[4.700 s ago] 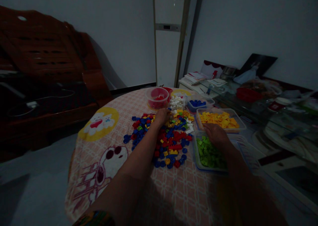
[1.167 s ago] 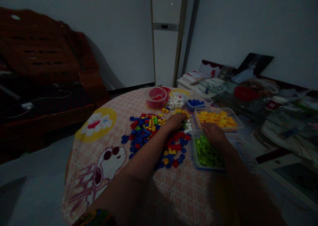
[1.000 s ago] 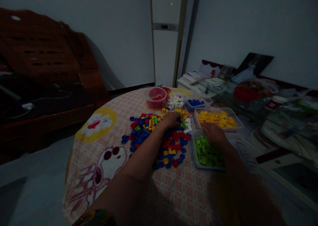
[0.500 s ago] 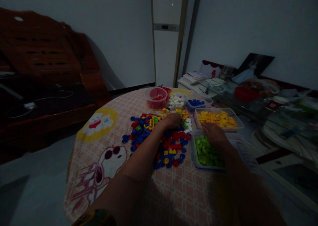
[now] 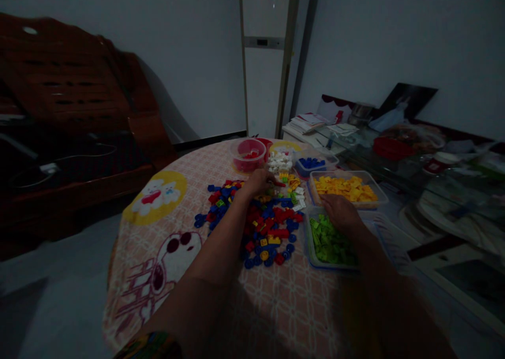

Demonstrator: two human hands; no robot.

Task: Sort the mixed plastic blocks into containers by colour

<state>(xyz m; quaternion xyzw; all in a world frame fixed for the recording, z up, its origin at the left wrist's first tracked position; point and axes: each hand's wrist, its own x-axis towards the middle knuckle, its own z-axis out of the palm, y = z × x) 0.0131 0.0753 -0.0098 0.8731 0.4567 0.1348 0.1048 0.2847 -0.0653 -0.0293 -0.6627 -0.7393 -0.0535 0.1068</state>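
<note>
Over the back part of a loose pile of mixed toy bricks [image 5: 272, 225] on the table is my left hand [image 5: 259, 183]. Its fingers are bent together, and a small red toy brick [image 5: 280, 183] shows at their tips. My right hand [image 5: 340, 211] rests where two plastic boxes meet, its fingers closed and pointing left; what they hold, if anything, is hidden. Behind it stands the box of yellow bricks [image 5: 347, 188]. Below it is the box of green bricks [image 5: 329, 240], partly covered by my right hand and forearm.
At the back of the table stand a round tub [image 5: 248, 156] with red pieces, a heap of white bricks [image 5: 280, 160] and a box of blue bricks [image 5: 311, 163]. A patterned cloth [image 5: 292, 306] covers the table. To the right is a cluttered glass-topped table [image 5: 355, 140]; at left, a wooden bench [image 5: 71, 106].
My left hand has moved left and slightly back over the pile, and a red brick now shows at its fingertips. My right hand stays in nearly the same place.
</note>
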